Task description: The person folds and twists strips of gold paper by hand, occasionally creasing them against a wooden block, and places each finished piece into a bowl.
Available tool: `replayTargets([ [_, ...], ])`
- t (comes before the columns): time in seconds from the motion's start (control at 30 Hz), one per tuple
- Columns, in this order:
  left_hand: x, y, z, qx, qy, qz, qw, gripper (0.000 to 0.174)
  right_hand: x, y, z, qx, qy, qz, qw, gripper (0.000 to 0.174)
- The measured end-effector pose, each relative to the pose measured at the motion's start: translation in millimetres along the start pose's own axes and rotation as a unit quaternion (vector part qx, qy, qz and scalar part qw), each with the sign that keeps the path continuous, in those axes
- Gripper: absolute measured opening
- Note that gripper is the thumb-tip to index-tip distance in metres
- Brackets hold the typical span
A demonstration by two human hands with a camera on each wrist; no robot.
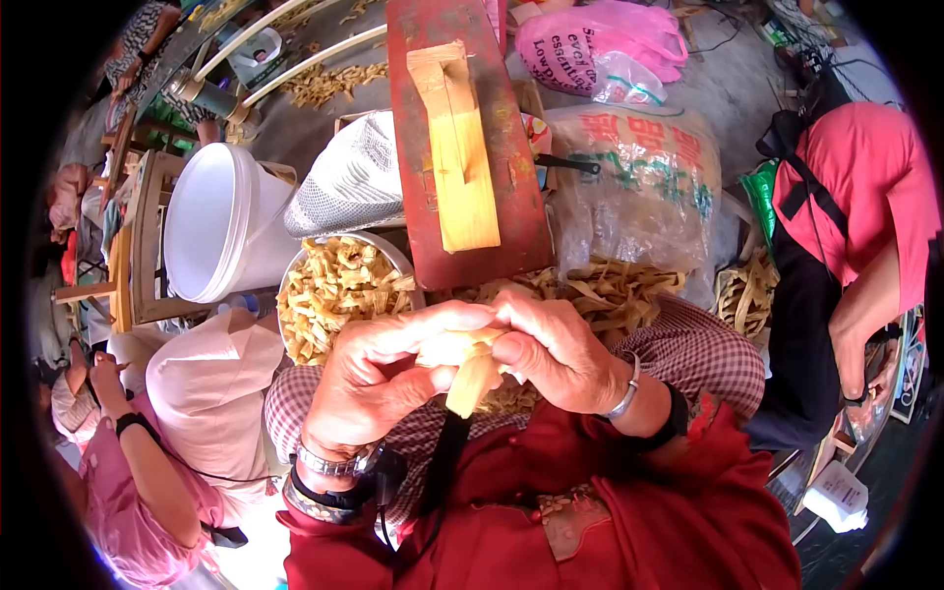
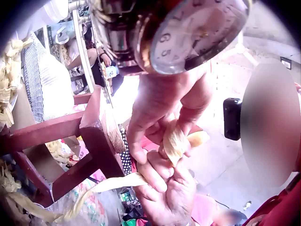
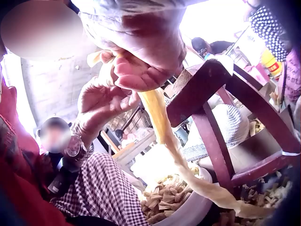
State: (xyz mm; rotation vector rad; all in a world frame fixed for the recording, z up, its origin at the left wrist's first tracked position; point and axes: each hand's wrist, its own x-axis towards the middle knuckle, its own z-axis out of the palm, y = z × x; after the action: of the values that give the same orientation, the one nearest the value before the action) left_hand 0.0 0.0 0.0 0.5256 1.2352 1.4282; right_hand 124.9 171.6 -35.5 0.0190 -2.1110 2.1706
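Outdoors, on crowded grey ground, a red wooden surface (image 1: 511, 211) stands in front of my knees with a pale wood block (image 1: 457, 147) lying along it. Beside it are a white bucket (image 1: 221, 221), a mesh hat (image 1: 354, 182), a printed plastic bag (image 1: 639, 187) and a metal bowl (image 1: 401, 260) heaped with short yellowish cut pieces. Above my lap both hands meet on one strip (image 1: 470, 382): my left hand (image 1: 379, 383) curls its fingers round it, and my right hand (image 1: 556, 349) pinches it between thumb and fingertips, the two hands touching. The strip is pale yellow, limp and fibrous, smooth where it is stretched and wrinkled further down. The right wrist view shows it hanging long from my grip toward the bowl. I judge that I am working the strip apart by hand, peeling or splitting it along its grain, and that the step is only part done, since the piece is whole between my fingers. The next move, as I see it, calls for a firm pinch on each side and a steady pull along the fibres, not across them, so it does not snap short. Loose strips (image 1: 610, 290) lie piled just past my hands, at the near end of the surface.
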Motion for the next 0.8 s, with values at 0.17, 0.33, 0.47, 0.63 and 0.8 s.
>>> replayTargets([
  [0.17,10.0,-5.1,2.2,0.291,0.032,0.167,0.942,0.038,2.0,2.3,7.5,-0.003,0.034,0.032,0.999,0.023],
  [0.33,19.9,-8.3,5.8,0.308,0.067,0.197,0.928,0.048,6.7,15.8,19.2,0.068,0.089,-0.016,0.994,0.042],
  [0.47,13.1,-10.9,6.4,-0.052,-0.007,0.038,0.998,0.053,3.7,-2.4,13.7,0.192,0.068,0.064,0.977,0.050],
  [0.63,15.8,-13.4,9.0,-0.196,-0.020,0.084,0.977,0.051,-3.5,12.3,-6.7,-0.074,0.081,-0.064,0.992,0.026],
  [0.8,11.2,-9.1,-9.8,-0.292,-0.012,0.117,0.949,0.045,-10.2,14.5,-20.5,-0.225,0.147,-0.082,0.960,0.019],
])
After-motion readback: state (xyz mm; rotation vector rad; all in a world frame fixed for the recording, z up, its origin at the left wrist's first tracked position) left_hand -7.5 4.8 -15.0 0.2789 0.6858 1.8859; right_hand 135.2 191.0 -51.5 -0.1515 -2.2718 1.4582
